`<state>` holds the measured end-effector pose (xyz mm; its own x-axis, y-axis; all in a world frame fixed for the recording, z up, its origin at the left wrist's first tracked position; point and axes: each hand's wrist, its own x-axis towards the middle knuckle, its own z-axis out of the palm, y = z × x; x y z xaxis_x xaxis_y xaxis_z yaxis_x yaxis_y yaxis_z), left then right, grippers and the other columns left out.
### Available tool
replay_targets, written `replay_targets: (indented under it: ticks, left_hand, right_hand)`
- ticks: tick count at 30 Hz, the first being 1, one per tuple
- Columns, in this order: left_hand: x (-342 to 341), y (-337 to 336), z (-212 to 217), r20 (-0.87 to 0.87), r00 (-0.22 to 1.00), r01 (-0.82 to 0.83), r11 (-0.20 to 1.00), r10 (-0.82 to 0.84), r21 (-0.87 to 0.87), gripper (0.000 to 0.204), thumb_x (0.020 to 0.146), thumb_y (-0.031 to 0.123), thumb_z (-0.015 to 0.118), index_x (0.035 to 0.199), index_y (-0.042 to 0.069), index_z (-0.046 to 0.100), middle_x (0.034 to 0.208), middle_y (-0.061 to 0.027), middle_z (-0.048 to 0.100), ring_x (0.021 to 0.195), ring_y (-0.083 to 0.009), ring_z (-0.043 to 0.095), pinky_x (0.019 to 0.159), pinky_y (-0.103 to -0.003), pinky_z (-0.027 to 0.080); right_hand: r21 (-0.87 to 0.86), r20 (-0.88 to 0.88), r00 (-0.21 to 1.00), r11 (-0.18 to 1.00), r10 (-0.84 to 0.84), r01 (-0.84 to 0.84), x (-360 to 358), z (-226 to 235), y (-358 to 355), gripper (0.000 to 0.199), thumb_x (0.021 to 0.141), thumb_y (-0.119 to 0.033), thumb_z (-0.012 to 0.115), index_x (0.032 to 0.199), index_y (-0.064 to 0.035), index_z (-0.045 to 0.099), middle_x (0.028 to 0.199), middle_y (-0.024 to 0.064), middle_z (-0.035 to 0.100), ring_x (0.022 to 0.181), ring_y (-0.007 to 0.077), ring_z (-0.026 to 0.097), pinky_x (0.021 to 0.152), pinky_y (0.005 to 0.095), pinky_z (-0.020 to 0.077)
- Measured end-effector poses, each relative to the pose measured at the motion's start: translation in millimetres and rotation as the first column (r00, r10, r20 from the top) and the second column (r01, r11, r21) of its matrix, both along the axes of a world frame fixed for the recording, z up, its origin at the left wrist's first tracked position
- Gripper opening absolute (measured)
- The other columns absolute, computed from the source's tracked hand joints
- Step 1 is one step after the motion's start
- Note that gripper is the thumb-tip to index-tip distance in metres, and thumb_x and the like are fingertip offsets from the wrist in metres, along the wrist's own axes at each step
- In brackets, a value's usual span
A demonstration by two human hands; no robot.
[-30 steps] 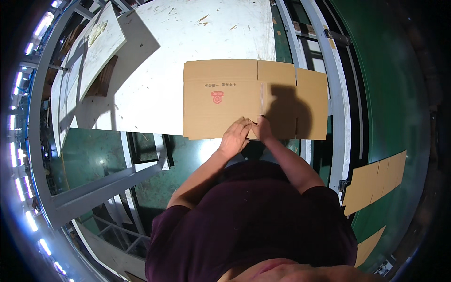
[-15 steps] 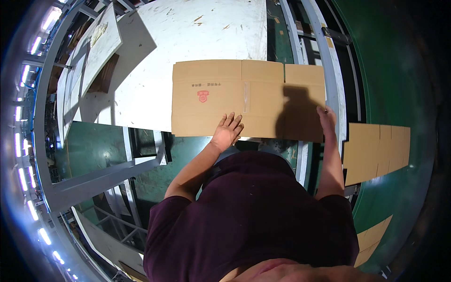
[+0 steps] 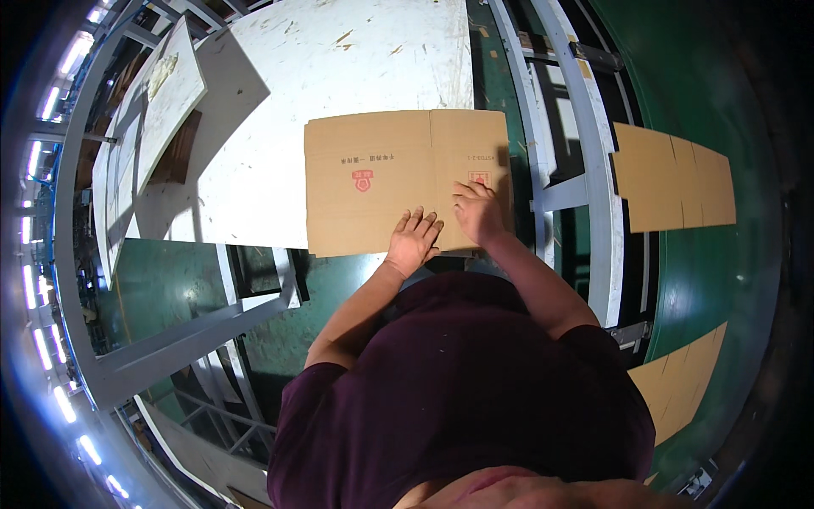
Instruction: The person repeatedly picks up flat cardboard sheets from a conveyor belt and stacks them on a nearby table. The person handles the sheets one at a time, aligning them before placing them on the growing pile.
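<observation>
Head view, scuffed white table (image 3: 280, 170), flat cardboard (image 3: 373, 182), perhaps green floor (image 3: 161, 280)

matt brown cardboard sheet (image 3: 381, 182), seemingly smooth

1. We see a flattened carton (image 3: 398, 182) lying on the work table (image 3: 339, 76), at its near edge — the near side slightly overhangs.
2. Left hand (image 3: 413, 241) rests flat on the carton's near edge; right hand (image 3: 477, 212) just beside it to the right, also on the carton.
3. A metal frame rail (image 3: 543, 136) runs right of the table.
4. Beyond the rail, a conveyor belt (image 3: 746, 280) carries another flat carton (image 3: 674, 176) — a second one (image 3: 678, 386) lies nearer, well apart.
5. A tilted board (image 3: 165, 76) stands left of the table.
</observation>
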<state>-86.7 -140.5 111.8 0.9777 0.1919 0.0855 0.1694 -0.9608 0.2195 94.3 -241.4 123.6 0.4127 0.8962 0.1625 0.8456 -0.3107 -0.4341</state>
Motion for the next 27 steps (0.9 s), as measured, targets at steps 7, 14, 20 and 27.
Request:
replay_targets:
  ticks: [7, 14, 20, 27]
  left_hand:
    - [2, 15, -2, 0.026, 0.992, 0.125, 0.991, -0.126, 0.042, 0.054, 0.069, 0.039, 0.070, 0.116, 0.014, 0.056, 0.126, -0.0053, 0.051, 0.120, -0.0283, 0.046, 0.101, -0.042, 0.039]
    - [5, 27, -16, 0.115, 0.981, 0.168, 0.983, -0.159, -0.075, 0.067, 0.059, 0.041, 0.076, 0.116, 0.012, 0.055, 0.122, -0.0043, 0.053, 0.114, -0.0262, 0.050, 0.092, -0.037, 0.046]
    - [8, 31, -4, 0.038, 0.985, 0.171, 0.973, -0.167, -0.154, 0.071, 0.058, 0.044, 0.078, 0.117, 0.010, 0.055, 0.127, -0.0066, 0.050, 0.114, -0.0268, 0.051, 0.093, -0.037, 0.046]
    - [11, 26, -17, 0.059, 0.978, 0.206, 0.975, -0.202, -0.077, 0.065, 0.063, 0.042, 0.075, 0.114, 0.007, 0.056, 0.126, -0.0101, 0.051, 0.114, -0.0283, 0.050, 0.094, -0.042, 0.046]
  right_hand:
    - [0.040, -0.213, 0.813, 0.827, -0.542, 0.561, 76, -52, -14, 0.036, 0.076, -0.008, 0.067, 0.110, -0.0002, 0.061, 0.108, 0.0205, 0.061, 0.099, 0.0377, 0.057, 0.087, 0.0441, 0.0457]
    - [-0.205, -0.821, 0.350, 0.807, -0.450, 0.554, 122, -38, -30, 0.030, 0.069, -0.020, 0.080, 0.085, 0.0011, 0.066, 0.076, 0.0074, 0.066, 0.069, 0.0152, 0.062, 0.061, 0.0292, 0.0502]
    - [-0.096, -0.295, 0.755, 0.804, -0.586, 0.586, 103, -43, -16, 0.027, 0.062, -0.022, 0.082, 0.070, -0.0035, 0.064, 0.063, 0.0083, 0.062, 0.060, 0.0195, 0.060, 0.061, 0.0339, 0.0491]
    - [-0.065, -0.617, 0.575, 0.763, -0.537, 0.643, 111, -53, -23, 0.032, 0.061, -0.020, 0.081, 0.082, -0.0024, 0.065, 0.076, 0.0120, 0.066, 0.073, 0.0227, 0.064, 0.068, 0.0333, 0.0504]
